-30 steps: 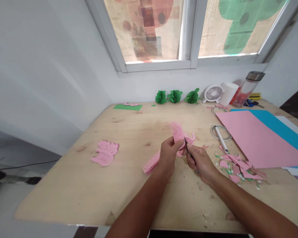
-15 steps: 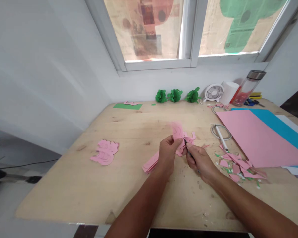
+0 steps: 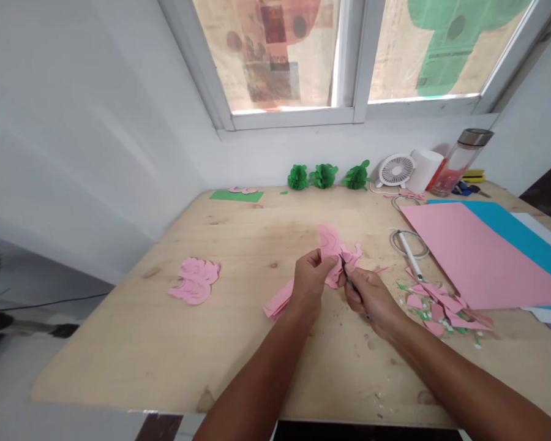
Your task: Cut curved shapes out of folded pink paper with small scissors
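Note:
Between thumb and fingers, my left hand (image 3: 311, 277) pinches a pink paper piece (image 3: 329, 240) that stands up above the table and bears drawn curved lines. My right hand (image 3: 367, 295) is closed around a dark slim cutting tool (image 3: 354, 288), whose tip meets the pink paper beside my left thumb. Whether the tool is scissors or a knife is hard to tell. Under and behind the fingers lie more pink scraps. A folded pink strip (image 3: 279, 299) rests beside my left wrist. Curvy pink cutouts (image 3: 195, 280) lie stacked farther left.
Pink and green scraps (image 3: 441, 311), a white pen (image 3: 409, 254) and a large pink sheet (image 3: 482, 257) over blue and white ones lie right. Along the wall stand green paper figures (image 3: 322, 176), a small fan (image 3: 395, 170) and a bottle (image 3: 461, 162). A green sheet (image 3: 236, 196) is back left.
The upright pink paper has shifted very slightly to the right. Both hands keep nearly the same place and grip.

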A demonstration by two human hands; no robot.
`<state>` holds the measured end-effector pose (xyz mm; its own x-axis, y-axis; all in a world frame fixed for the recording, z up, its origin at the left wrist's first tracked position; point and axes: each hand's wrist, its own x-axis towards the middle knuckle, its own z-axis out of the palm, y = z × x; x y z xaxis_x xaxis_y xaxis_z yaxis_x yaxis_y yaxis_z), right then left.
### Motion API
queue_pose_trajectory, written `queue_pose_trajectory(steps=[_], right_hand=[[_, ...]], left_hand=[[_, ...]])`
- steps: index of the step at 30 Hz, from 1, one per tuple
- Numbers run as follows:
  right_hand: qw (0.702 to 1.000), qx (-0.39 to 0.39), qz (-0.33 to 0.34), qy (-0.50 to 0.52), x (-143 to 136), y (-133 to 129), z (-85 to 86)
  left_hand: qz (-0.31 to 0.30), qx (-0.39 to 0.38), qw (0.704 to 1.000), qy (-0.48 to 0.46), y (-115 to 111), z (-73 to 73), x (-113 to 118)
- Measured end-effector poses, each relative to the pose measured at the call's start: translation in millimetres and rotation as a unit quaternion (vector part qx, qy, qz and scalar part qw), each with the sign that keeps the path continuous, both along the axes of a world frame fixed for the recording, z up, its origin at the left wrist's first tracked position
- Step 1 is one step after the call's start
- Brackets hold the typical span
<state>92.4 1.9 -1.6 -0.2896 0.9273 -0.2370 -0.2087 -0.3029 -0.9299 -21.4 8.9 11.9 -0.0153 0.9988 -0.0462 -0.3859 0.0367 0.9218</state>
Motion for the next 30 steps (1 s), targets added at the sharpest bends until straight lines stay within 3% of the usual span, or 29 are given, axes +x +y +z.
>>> queue_pose_trajectory(steps=[9,19,30], right_hand=[[1.000,0.002,-0.004,-0.004,0,1,-1.7],[1.000,0.003,-0.003,-0.006,1,0,-3.5],[1.000,0.004,-0.006,0.007,0,-1,-2.0]], left_hand=[[-0.004,-0.004,1.000,-0.008,1,2.0,0],[0.044,-0.007,0.999,0.003,5,-9.3,-1],[0.013,0.002,1.000,0.008,1,-1.0,3]])
